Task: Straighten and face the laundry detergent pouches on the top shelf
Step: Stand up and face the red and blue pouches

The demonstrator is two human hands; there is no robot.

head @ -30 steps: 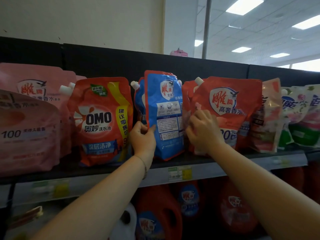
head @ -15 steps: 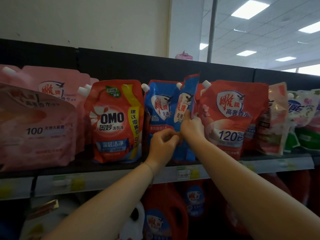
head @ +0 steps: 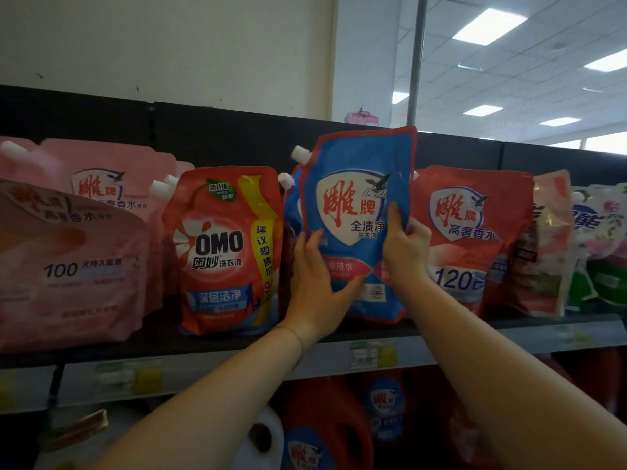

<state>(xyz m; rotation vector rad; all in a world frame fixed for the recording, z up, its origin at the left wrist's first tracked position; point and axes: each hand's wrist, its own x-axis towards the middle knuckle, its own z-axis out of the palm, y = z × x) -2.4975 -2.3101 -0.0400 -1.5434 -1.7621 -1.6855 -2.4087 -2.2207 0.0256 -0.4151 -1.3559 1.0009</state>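
The top shelf [head: 156, 344] carries a row of pouches. At its left end a big pink pouch [head: 68, 266] leans forward. Right of centre a red pouch [head: 475, 239] stands face out, and so does the OMO pouch [head: 224, 252] left of centre.

Between those two we hold the blue pouch [head: 359, 205]. Its label is towards us, it tilts a little, and its top rises above its neighbours. A second blue one [head: 292, 212] sits just behind it. We cannot tell whether its base touches the shelf.

Our hands are apart, both clamped on it. The left hand [head: 315, 290] grips the lower left edge with the thumb across the front. The right hand [head: 403, 252] pinches the right edge.

We judge this to be the facing step for this pouch. Next it needs setting down upright and square in its gap, flush with the row, without knocking its neighbours.
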